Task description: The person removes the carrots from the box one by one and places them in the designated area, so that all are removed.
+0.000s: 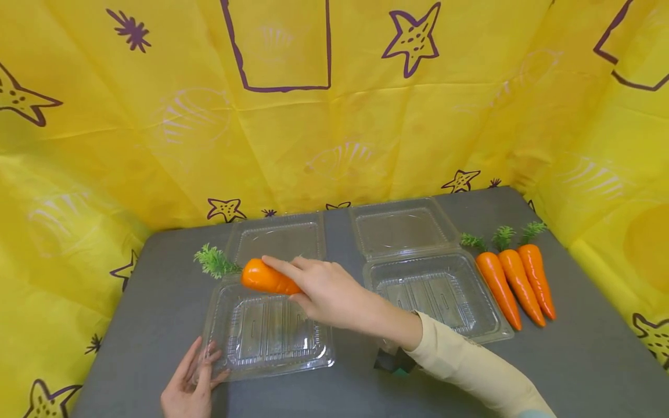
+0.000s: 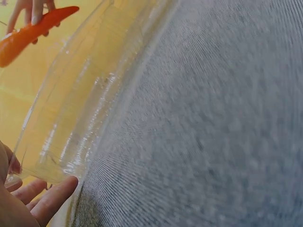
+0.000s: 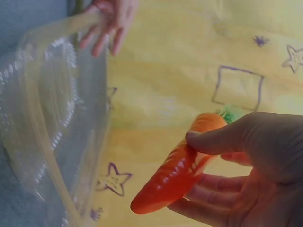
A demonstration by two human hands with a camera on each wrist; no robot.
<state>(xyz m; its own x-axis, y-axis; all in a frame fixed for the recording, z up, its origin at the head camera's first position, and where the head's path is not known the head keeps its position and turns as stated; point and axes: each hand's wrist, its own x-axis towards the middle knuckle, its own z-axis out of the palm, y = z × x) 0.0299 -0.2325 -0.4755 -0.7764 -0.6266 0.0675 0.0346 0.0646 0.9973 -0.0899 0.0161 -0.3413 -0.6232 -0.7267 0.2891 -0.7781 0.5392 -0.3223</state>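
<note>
An orange toy carrot (image 1: 265,277) with a green leafy top (image 1: 214,260) is held by my right hand (image 1: 330,290) above the left clear plastic container (image 1: 272,331). In the right wrist view the thumb and fingers grip the carrot (image 3: 177,168) along its sides, its tip pointing down and left. My left hand (image 1: 189,380) grips the near left corner of that container, whose lid (image 1: 279,239) lies folded back. The left wrist view shows its thumb and fingers on either side of the container's corner (image 2: 71,163).
A second clear container (image 1: 434,293) stands open to the right, its lid (image 1: 405,226) toward the back. Beside it lie three more carrots (image 1: 517,284) in a row. A yellow patterned cloth (image 1: 292,133) walls in the grey table (image 1: 130,337) at the back and sides.
</note>
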